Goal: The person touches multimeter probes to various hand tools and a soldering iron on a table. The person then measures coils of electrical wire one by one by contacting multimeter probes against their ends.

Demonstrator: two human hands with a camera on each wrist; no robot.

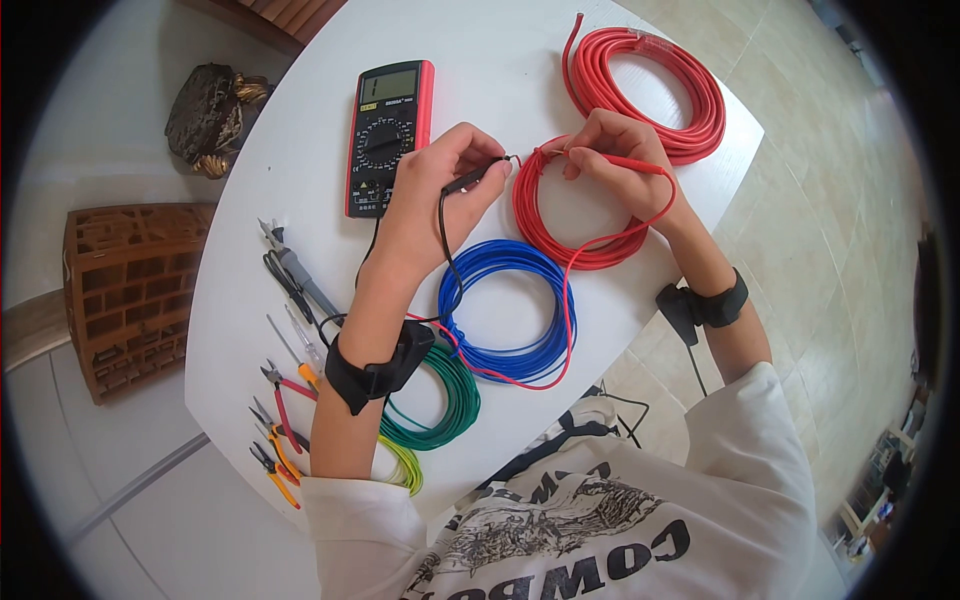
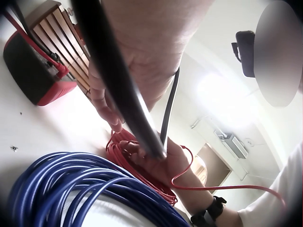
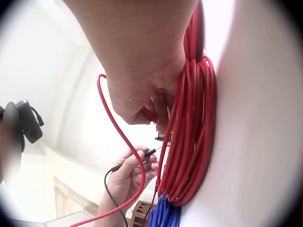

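Head view: a black probe (image 1: 470, 178) is pinched between the curled fingers and thumb of the left hand (image 1: 440, 185), its tip pointed toward the right hand (image 1: 615, 155). A red probe (image 1: 630, 160) is clamped in the closed fingers of the right hand, laid across a small red wire coil (image 1: 545, 225). The two probe tips are brought near each other at the upper edge of that coil; whether they touch the wire cannot be told. A black lead (image 1: 443, 235) is seen running down from the left grip, and a red lead (image 1: 568, 300) from the right grip, across a blue wire coil (image 1: 500, 310) just below. A multimeter (image 1: 388, 135) is laid to the left of the left hand, and a larger red coil (image 1: 650, 85) lies beyond the right hand. A green coil (image 1: 445, 400) and a yellow-green coil (image 1: 405, 465) are partly hidden under the left forearm. Pliers (image 1: 280, 420) and screwdrivers (image 1: 295, 340) are lined along the left rim of the white tabletop (image 1: 500, 60).
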